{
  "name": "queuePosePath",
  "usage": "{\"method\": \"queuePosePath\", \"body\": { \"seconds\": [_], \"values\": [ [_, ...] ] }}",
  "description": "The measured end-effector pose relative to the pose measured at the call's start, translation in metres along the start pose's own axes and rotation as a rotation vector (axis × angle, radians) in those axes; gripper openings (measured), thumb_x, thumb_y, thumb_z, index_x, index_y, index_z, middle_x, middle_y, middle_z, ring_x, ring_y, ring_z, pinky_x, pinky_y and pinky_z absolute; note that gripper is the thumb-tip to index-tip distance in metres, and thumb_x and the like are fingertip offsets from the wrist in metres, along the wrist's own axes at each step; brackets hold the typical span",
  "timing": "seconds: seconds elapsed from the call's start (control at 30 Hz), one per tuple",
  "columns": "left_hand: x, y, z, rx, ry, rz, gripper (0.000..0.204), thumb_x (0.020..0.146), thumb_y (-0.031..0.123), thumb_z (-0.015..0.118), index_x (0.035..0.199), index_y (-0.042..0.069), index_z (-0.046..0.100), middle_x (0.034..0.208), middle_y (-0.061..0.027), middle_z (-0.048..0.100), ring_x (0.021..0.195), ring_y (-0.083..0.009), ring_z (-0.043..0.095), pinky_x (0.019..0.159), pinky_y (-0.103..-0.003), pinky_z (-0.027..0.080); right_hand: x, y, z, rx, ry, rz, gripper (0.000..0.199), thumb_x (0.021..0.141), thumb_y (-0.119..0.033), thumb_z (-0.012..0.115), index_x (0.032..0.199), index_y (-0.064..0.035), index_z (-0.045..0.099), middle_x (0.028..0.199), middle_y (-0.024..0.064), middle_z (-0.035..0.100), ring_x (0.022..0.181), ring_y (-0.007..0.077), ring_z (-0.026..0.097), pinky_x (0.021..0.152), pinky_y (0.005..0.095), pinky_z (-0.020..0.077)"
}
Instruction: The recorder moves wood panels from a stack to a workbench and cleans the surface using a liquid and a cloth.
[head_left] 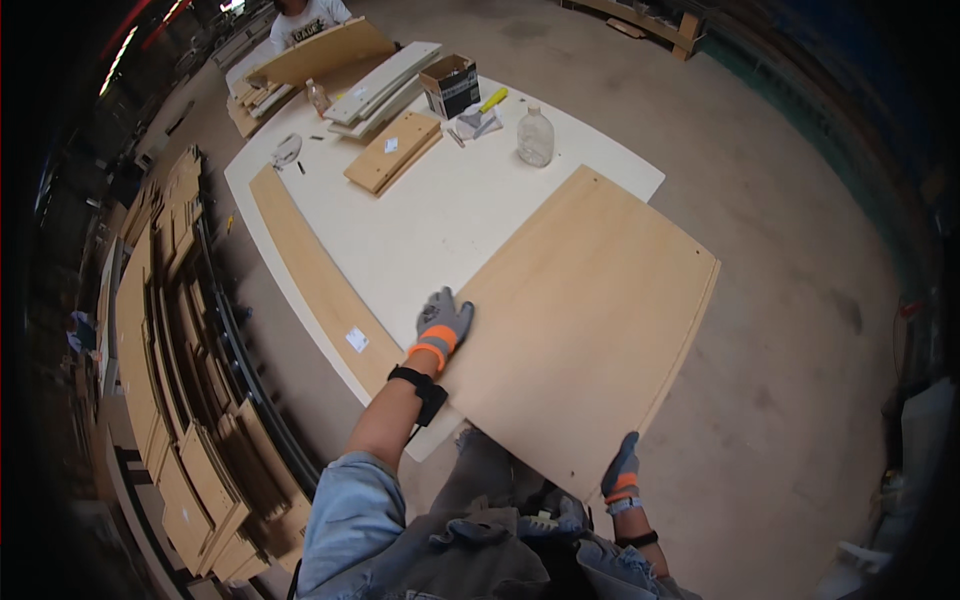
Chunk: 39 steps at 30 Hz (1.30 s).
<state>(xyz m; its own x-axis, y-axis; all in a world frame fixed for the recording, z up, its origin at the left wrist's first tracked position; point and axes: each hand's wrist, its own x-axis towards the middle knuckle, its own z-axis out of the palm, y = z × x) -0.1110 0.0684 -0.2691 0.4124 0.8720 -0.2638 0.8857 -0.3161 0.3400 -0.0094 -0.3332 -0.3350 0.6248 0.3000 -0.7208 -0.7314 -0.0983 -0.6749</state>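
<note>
A large light-brown wooden panel (590, 300) lies partly on a white-topped table and juts past its near right side toward me. Small dark holes show near its corners. My left hand (443, 320), in a grey glove with an orange cuff, is at the panel's left edge, thumb over the edge and fingers along it. At the near right corner my right hand (622, 470), gloved alike, closes on the edge; some of its fingers are hidden. Left of the panel lies a long narrow wooden strip (310, 255) with a white label (356, 340).
On the white table (400, 235) stand a clear plastic bottle (535, 138), a dark box (450, 87), stacked short boards (393, 152) and a yellow-handled tool (493, 100). A person (305, 22) is beyond the far end. Stacked panels (190, 400) line the left.
</note>
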Motion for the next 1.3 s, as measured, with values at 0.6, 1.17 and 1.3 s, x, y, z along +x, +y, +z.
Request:
{"method": "queuePosePath", "body": {
  "seconds": [0.6,1.17,1.3],
  "values": [
    [-0.272,-0.242,0.062,-0.402,0.196,-0.618,0.034,0.082,0.037,0.06,0.093,0.005,0.066,0.086,-0.0179,0.067,0.086,-0.0346,0.063,0.077,-0.04,0.048,0.103,0.042,0.087,-0.067,-0.06,0.182,0.082,0.087,-0.069,0.039,0.125,0.0014,0.053,0.12,0.0112,0.062,0.102,0.0284,0.06,0.084,0.0358,0.0498],
    [-0.361,-0.371,0.111,-1.225,-0.102,-0.993,0.023,0.086,0.035,0.051,0.076,0.014,0.051,0.067,-0.0039,0.054,0.06,-0.0217,0.058,0.05,-0.033,0.042,0.173,-0.022,0.077,-0.26,0.085,-0.113,0.066,0.076,-0.03,0.071,0.127,-0.0021,0.04,0.113,0.0186,0.057,0.097,0.032,0.06,0.077,0.0444,0.0539],
    [-0.488,-0.403,0.179,-1.241,-0.007,-0.83,0.025,0.089,0.033,0.047,0.073,0.014,0.05,0.061,-0.0056,0.05,0.058,-0.0258,0.057,0.049,-0.04,0.04,0.156,0.0,0.121,-0.276,-0.078,-0.051,0.053,0.076,-0.027,0.071,0.119,-0.0063,0.048,0.112,0.0167,0.056,0.092,0.0315,0.061,0.075,0.0435,0.055]
  ]
}}
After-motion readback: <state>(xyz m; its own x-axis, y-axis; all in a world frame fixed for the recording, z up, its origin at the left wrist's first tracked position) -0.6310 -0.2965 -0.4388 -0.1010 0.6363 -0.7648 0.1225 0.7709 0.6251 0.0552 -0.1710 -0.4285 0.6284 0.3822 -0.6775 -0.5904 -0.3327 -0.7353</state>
